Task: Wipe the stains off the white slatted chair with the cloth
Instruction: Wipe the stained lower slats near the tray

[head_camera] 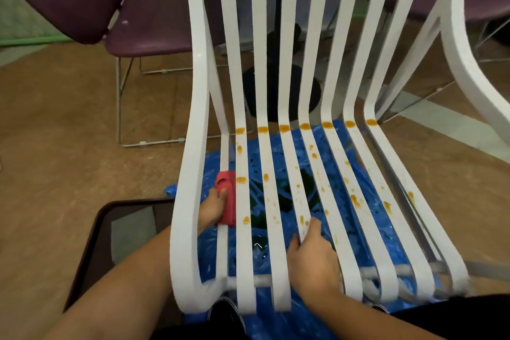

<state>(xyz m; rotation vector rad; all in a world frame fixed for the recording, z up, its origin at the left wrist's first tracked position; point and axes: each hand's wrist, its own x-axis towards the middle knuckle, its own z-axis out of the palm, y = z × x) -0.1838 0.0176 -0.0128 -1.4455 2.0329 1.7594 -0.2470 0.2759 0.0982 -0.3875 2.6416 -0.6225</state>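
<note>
**Chair and stains.** The white slatted chair point(193, 119) stood directly in front of the person, seat facing the camera. Orange stains point(284, 127) formed a row of blots across the slats where the seat met the back. Smaller drips and specks were scattered down the seat slats, heaviest toward the right. None of the visible blots looked smeared, so most of the wiping was judged outstanding.

**Cloth.** The red cloth point(227, 199) lay folded against the narrow slat just inside the left frame rail, beside an orange blot on the neighbouring slat. Its position suggested work was proceeding from the left edge inward.

**Hands.** The left hand point(214, 205) reached between the rail and the slat, fingers curled round the cloth and pressing it to the slat. The right hand point(311, 254) gripped a seat slat point(306, 201) near the front edge, thumb and fingers closed either side of it, probably to steady the chair against the wiping force.

**Surroundings.** A blue plastic sheet point(212, 165) lay under the seat, presumably to catch drips. Purple chairs point(154, 22) stood behind on the brown floor point(69, 132).
</note>
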